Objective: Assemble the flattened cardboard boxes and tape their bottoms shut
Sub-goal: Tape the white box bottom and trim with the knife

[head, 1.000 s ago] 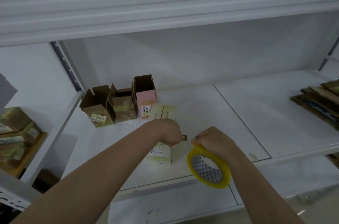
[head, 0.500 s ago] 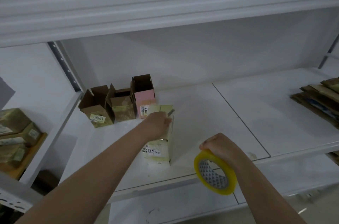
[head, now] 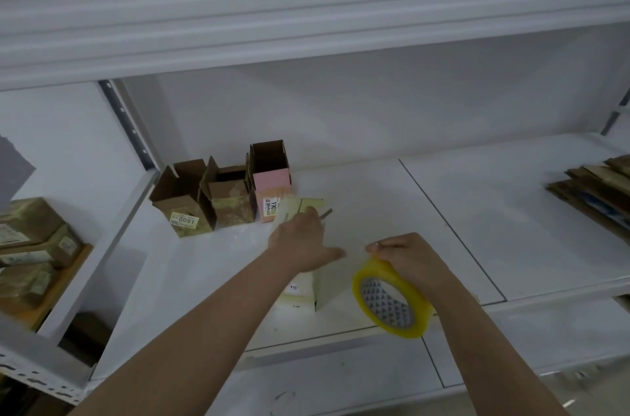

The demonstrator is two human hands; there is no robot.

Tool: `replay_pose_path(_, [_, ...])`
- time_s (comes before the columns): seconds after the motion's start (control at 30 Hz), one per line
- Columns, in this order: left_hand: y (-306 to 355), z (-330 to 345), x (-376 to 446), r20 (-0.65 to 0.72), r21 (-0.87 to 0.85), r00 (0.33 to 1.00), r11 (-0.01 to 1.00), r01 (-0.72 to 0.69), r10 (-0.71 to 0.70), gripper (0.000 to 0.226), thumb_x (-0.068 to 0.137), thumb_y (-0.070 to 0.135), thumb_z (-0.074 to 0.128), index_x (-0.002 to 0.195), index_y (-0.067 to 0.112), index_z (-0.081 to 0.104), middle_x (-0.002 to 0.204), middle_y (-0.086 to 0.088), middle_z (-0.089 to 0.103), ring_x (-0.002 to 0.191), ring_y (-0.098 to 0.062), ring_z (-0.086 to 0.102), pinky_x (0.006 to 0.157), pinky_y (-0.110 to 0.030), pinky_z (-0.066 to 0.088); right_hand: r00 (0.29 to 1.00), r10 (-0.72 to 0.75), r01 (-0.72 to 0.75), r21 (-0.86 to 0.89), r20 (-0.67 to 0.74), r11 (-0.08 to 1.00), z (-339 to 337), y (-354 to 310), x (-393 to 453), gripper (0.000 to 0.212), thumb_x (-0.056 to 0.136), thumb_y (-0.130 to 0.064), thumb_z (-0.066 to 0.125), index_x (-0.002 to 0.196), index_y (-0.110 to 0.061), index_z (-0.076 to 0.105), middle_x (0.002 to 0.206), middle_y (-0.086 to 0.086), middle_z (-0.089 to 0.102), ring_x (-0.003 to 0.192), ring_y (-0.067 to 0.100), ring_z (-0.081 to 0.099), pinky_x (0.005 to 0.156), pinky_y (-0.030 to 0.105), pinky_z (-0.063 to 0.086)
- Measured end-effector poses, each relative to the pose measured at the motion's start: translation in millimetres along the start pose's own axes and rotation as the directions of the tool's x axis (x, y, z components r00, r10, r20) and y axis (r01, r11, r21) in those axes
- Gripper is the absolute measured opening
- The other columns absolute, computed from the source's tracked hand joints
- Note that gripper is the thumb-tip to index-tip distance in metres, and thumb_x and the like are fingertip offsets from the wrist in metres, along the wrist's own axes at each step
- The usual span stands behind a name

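A pale yellow cardboard box (head: 300, 290) stands on the white shelf (head: 375, 211) in front of me. My left hand (head: 300, 241) lies flat on its upper face with the thumb spread to the right. A small dark tape end (head: 326, 213) sticks out just beyond the fingertips. My right hand (head: 409, 257) grips a yellow roll of tape (head: 365, 276) just right of the box, near the shelf's front edge. A clear strip seems to run from the roll to the box, though it is too faint to be sure.
Three open assembled boxes stand at the back left: two brown boxes (head: 184, 202) (head: 229, 201) and a pink one (head: 271, 182). A stack of flattened cardboard (head: 593, 197) lies at the right. More boxes (head: 27, 245) sit on a lower left shelf. An upper shelf (head: 306, 16) overhangs.
My left hand carried the tape end from the box's near end to its far end, then laid flat with the thumb spread. My right hand drew the roll back slightly towards me.
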State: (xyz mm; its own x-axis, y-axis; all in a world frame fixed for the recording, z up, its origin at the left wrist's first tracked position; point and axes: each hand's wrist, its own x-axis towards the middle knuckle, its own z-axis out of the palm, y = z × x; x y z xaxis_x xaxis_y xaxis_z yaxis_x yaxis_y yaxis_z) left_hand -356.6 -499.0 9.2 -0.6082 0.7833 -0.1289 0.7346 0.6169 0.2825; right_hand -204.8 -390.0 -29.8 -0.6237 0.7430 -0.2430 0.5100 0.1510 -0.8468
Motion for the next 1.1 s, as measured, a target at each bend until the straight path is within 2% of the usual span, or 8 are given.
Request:
replay_pose_path(0.17, [6.5,-8.0,-11.4,-0.142,-0.463,0.985,0.872,-0.156,0.101,0.046,0.076,0.061,0.069,0.102,0.024,0.064,0.09,0.015,0.064,0.087,-0.004,0.062,0.074,-0.023,0.049,0.994,-0.106,0.104,0.128,0.007,0.986,-6.6,-15.3,-3.0,0.013,0.088,-0.036,0.068,0.083,-0.041,0.078,0.091,-0.015,0.075,0.095,0.008,0.068,0.098,0.04,0.051])
replay_pose_path(0.3, [15.1,3.8,-9.4,-0.111,-0.523,0.985,0.835,-0.169,0.129,0.038,0.075,0.053,0.076,0.089,0.017,0.072,0.086,0.006,0.069,0.08,-0.004,0.063,0.071,-0.024,0.051,0.987,-0.162,0.156,0.212,0.011,0.965,-5.7,-25.8,-3.8,0.018,0.091,-0.021,0.065,0.09,-0.034,0.077,0.097,-0.012,0.075,0.099,0.006,0.068,0.1,0.036,0.05])
replay_pose_path(0.4, [16.5,3.7,-7.7,-0.151,-0.576,0.984,0.8,-0.169,0.099,0.024,0.079,0.036,0.077,0.075,0.014,0.067,0.075,0.003,0.065,0.069,-0.006,0.058,0.063,-0.021,0.046,0.986,-0.16,0.145,0.268,0.036,0.953,-5.6,-24.5,-2.0,0.021,0.093,-0.024,0.064,0.111,-0.021,0.074,0.114,-0.003,0.072,0.108,0.009,0.065,0.102,0.032,0.048])
replay_pose_path(0.5, [19.6,-4.3,-7.7,-0.184,-0.562,0.981,0.812,-0.159,0.065,0.025,0.083,0.035,0.074,0.074,0.013,0.065,0.071,0.003,0.061,0.068,-0.009,0.057,0.062,-0.022,0.044,0.987,-0.159,0.141,0.299,0.038,0.944,-1.4,-24.7,-2.0,0.033,0.097,-0.033,0.057,0.128,-0.025,0.063,0.126,-0.003,0.063,0.114,0.014,0.061,0.097,0.033,0.05])
replay_pose_path(0.6, [26.4,-9.2,-10.1,-0.141,-0.654,0.99,0.75,-0.099,0.009,0.026,0.086,0.028,0.071,0.069,0.013,0.059,0.067,0.002,0.058,0.062,-0.007,0.055,0.059,-0.023,0.042,0.97,-0.211,0.23,0.168,-0.122,0.959,5.3,-24.4,4.1,0.041,0.098,-0.042,0.051,0.137,-0.029,0.054,0.127,-0.003,0.06,0.114,0.018,0.06,0.099,0.046,0.05])
replay_pose_path(0.77, [37.3,-5.6,-14.7,0.048,-0.9,0.992,0.426,0.095,-0.118,0.03,0.09,0.028,0.068,0.069,0.012,0.055,0.062,0.0,0.051,0.042,-0.004,0.042,0.049,-0.021,0.033,0.908,-0.341,0.286,-0.236,-0.243,0.929,9.0,-24.9,13.3,0.039,0.099,-0.052,0.036,0.133,-0.039,0.051,0.096,-0.003,0.068,0.097,0.017,0.063,0.084,0.032,0.046])
replay_pose_path(1.0, [26.4,-6.6,-18.8,0.093,-0.832,0.995,0.551,0.061,0.031,0.017,0.091,0.023,0.065,0.089,0.008,0.073,0.076,0.0,0.066,0.04,0.002,0.044,0.048,-0.018,0.034,0.868,-0.307,0.212,-0.267,-0.39,0.94,15.0,-17.2,18.8,0.03,0.103,-0.038,0.036,0.129,-0.034,0.049,0.081,-0.005,0.06,0.077,0.024,0.06,0.067,0.029,0.036])
replay_pose_path(1.1, [19.1,-15.8,-23.7,0.18,-0.792,0.979,0.605,0.085,0.097,0.021,0.091,0.023,0.065,0.102,0.006,0.072,0.064,-0.001,0.051,0.044,-0.006,0.036,0.045,-0.018,0.03,0.849,-0.332,0.149,-0.415,-0.412,0.897,18.1,-14.9,21.7,0.029,0.103,-0.037,0.034,0.129,-0.033,0.046,0.073,-0.004,0.058,0.065,0.024,0.057,0.058,0.028,0.034])
